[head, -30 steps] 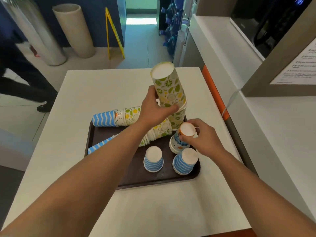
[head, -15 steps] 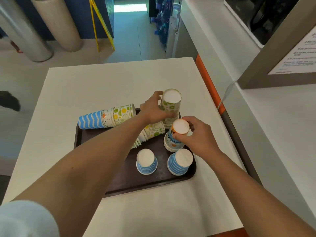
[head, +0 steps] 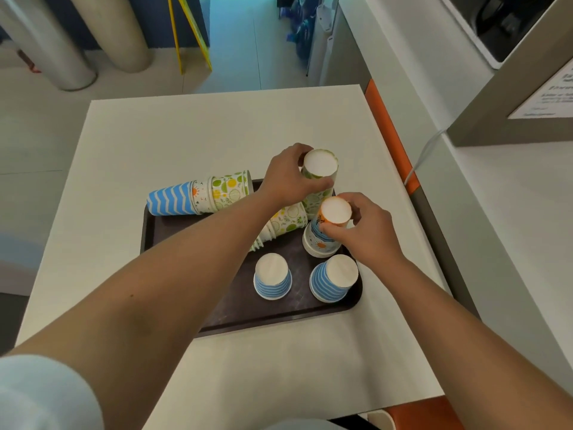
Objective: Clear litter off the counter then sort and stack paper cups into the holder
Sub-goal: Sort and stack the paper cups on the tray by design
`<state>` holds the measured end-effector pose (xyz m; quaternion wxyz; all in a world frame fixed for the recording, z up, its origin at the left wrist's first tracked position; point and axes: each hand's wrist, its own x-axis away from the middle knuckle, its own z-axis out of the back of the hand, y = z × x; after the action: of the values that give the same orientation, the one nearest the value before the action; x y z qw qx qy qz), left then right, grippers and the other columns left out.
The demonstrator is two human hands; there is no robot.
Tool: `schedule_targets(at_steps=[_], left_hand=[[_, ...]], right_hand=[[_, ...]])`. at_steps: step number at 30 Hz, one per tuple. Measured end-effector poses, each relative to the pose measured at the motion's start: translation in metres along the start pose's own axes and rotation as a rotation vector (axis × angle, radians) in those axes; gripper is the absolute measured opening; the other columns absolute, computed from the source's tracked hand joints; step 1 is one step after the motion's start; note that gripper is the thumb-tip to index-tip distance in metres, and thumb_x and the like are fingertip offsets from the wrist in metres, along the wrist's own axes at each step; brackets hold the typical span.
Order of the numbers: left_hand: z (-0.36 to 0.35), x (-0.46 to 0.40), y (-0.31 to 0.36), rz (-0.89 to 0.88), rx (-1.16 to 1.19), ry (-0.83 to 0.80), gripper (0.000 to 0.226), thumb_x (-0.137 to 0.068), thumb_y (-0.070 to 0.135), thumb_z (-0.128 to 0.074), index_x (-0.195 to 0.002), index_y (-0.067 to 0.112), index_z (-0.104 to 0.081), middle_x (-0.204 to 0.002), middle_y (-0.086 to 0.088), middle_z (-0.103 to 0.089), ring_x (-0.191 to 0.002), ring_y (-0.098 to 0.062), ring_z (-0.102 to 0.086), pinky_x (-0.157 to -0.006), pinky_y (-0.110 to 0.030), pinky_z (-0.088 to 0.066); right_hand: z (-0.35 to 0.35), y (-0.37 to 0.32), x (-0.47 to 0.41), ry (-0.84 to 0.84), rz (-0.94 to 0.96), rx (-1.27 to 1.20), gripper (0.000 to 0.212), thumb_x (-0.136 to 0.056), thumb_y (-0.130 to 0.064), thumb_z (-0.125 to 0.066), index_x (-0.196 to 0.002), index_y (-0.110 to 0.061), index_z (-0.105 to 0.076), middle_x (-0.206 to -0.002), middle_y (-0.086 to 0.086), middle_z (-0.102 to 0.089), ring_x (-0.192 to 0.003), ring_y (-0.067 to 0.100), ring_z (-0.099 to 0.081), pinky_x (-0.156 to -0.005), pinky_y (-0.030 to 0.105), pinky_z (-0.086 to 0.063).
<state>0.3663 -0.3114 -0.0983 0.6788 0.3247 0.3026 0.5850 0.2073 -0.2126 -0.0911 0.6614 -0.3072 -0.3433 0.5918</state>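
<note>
1. White tabletop (head: pixel 217 125), head view: a dark tray (head: pixel 235 308) sits on it, with an orange-edged counter (head: pixel 384 119) along its right side.
2. Left hand (head: pixel 288 178) is curled round an upside-down stack of lemon-print cups (head: pixel 319 181) standing at the tray's far right corner.
3. Right hand (head: pixel 366 234) pinches the top of an inverted stack of orange-print cups (head: pixel 322 240) just beside it.
4. Two blue-striped cups (head: pixel 273 277) stand inverted nearer the front; a mixed sleeve of cups (head: pixel 198 197) lies on its side, overhanging the tray's far-left edge.
5. No holder is identifiable.
6. Risk: both upright stacks stand close together, so lifting either one askew could knock over its neighbour. The overhanging sleeve could roll off if the tray is jolted.
</note>
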Motion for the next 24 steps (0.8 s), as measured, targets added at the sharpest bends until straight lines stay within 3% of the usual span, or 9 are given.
schedule_targets(at_steps=[3, 6, 8, 11, 13, 16, 19, 22, 24], left_hand=[[0.007, 0.003, 0.002, 0.028, -0.012, -0.092, 0.087, -0.065, 0.044, -0.088, -0.136, 0.013, -0.049, -0.130, -0.002, -0.059, -0.116, -0.017, -0.056, -0.095, -0.033, -0.050], [0.020, 0.020, 0.002, 0.061, 0.020, -0.084, 0.092, -0.070, 0.042, -0.085, -0.144, 0.012, -0.040, -0.141, -0.004, -0.051, -0.127, -0.016, -0.050, -0.100, -0.032, -0.047], [0.031, 0.042, 0.001, 0.040, 0.076, -0.007, 0.081, -0.076, 0.040, -0.082, -0.142, 0.012, -0.044, -0.141, -0.002, -0.052, -0.126, -0.013, -0.051, -0.099, -0.024, -0.047], [0.045, 0.092, -0.002, -0.022, 0.158, 0.073, 0.063, -0.080, 0.036, -0.079, -0.133, 0.014, -0.054, -0.131, 0.002, -0.059, -0.116, -0.004, -0.056, -0.091, -0.005, -0.043], [0.047, 0.129, -0.012, -0.053, 0.150, 0.079, 0.059, -0.080, 0.036, -0.079, -0.130, 0.014, -0.057, -0.126, 0.004, -0.062, -0.114, -0.003, -0.058, -0.095, -0.014, -0.046], [0.040, 0.171, -0.034, -0.030, 0.104, -0.007, 0.072, -0.074, 0.041, -0.083, -0.135, 0.017, -0.053, -0.130, 0.005, -0.058, -0.120, -0.005, -0.055, -0.102, -0.024, -0.045], [0.027, 0.187, -0.050, 0.058, 0.037, -0.098, 0.088, -0.069, 0.040, -0.086, -0.142, 0.018, -0.043, -0.139, 0.003, -0.051, -0.126, -0.008, -0.048, -0.105, -0.022, -0.038], [0.017, 0.189, -0.057, 0.118, 0.035, -0.090, 0.077, -0.073, 0.033, -0.085, -0.139, 0.016, -0.047, -0.136, 0.001, -0.055, -0.124, -0.013, -0.051, -0.098, -0.019, -0.037], [0.017, 0.188, -0.060, 0.139, 0.065, -0.049, 0.068, -0.074, 0.033, -0.084, -0.133, 0.017, -0.053, -0.128, 0.004, -0.059, -0.115, -0.010, -0.055, -0.092, -0.017, -0.040]], right_hand=[[0.001, -0.005, 0.000, -0.010, -0.007, 0.021, 0.059, -0.071, -0.027, -0.084, -0.123, -0.023, -0.057, -0.109, -0.006, -0.062, -0.100, 0.013, -0.059, -0.069, 0.009, -0.041], [0.001, -0.010, 0.006, -0.054, -0.019, 0.041, 0.084, -0.071, -0.031, -0.085, -0.142, -0.021, -0.042, -0.124, -0.006, -0.055, -0.113, 0.012, -0.052, -0.088, 0.019, -0.040], [0.002, -0.011, 0.015, -0.037, -0.010, 0.048, 0.096, -0.071, -0.038, -0.084, -0.149, -0.024, -0.030, -0.144, -0.001, -0.046, -0.130, 0.016, -0.045, -0.103, 0.029, -0.037], [0.004, -0.005, 0.037, 0.005, -0.019, 0.051, 0.100, -0.070, -0.047, -0.081, -0.150, -0.028, -0.025, -0.152, -0.001, -0.038, -0.136, 0.017, -0.040, -0.109, 0.036, -0.036], [0.004, 0.003, 0.054, -0.003, -0.054, 0.061, 0.103, -0.066, -0.049, -0.083, -0.150, -0.030, -0.025, -0.152, -0.002, -0.038, -0.136, 0.016, -0.041, -0.109, 0.037, -0.037], [-0.003, 0.019, 0.075, -0.048, -0.112, 0.066, 0.110, -0.061, -0.044, -0.088, -0.150, -0.028, -0.025, -0.152, -0.002, -0.037, -0.135, 0.017, -0.041, -0.105, 0.032, -0.036], [-0.015, 0.031, 0.086, -0.069, -0.114, 0.040, 0.099, -0.066, -0.030, -0.088, -0.147, -0.023, -0.032, -0.144, -0.003, -0.045, -0.126, 0.012, -0.046, -0.096, 0.023, -0.036], [-0.024, 0.037, 0.089, -0.026, -0.072, 0.024, 0.070, -0.071, -0.021, -0.085, -0.130, -0.020, -0.048, -0.120, -0.005, -0.057, -0.114, 0.014, -0.055, -0.086, 0.021, -0.040], [-0.026, 0.038, 0.089, -0.009, -0.070, 0.007, 0.063, -0.071, -0.020, -0.085, -0.124, -0.020, -0.052, -0.113, -0.007, -0.058, -0.108, 0.014, -0.056, -0.085, 0.023, -0.042]])
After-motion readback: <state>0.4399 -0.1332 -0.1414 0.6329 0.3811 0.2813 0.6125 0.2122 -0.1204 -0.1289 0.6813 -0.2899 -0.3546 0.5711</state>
